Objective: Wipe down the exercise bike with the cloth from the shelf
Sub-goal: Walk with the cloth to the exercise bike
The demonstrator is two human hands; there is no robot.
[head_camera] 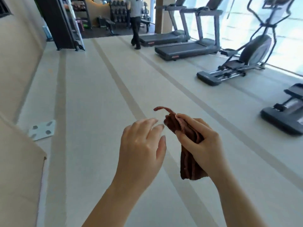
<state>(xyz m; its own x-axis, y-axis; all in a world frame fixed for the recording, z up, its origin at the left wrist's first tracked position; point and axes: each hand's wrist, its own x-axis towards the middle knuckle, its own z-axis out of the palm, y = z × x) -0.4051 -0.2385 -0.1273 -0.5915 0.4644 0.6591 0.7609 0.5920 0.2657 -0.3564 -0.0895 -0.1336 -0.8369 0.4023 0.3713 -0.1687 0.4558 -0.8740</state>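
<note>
A folded dark red-brown cloth (190,163) is gripped in my right hand (200,145), low in the middle of the view, with a thin loop sticking up from its top. My left hand (141,145) hovers just left of the cloth with fingers relaxed and spread, holding nothing and not touching it. At the right edge a dark machine base (283,115) shows, partly cut off; I cannot tell whether it is the exercise bike.
Pale floor with darker stripes stretches ahead. Two treadmills (183,46) and an elliptical trainer (242,59) line the right by the windows. A person (135,23) walks at the back near a dumbbell rack. A white scale (41,129) lies left; a dark shelf unit (62,22) stands beyond.
</note>
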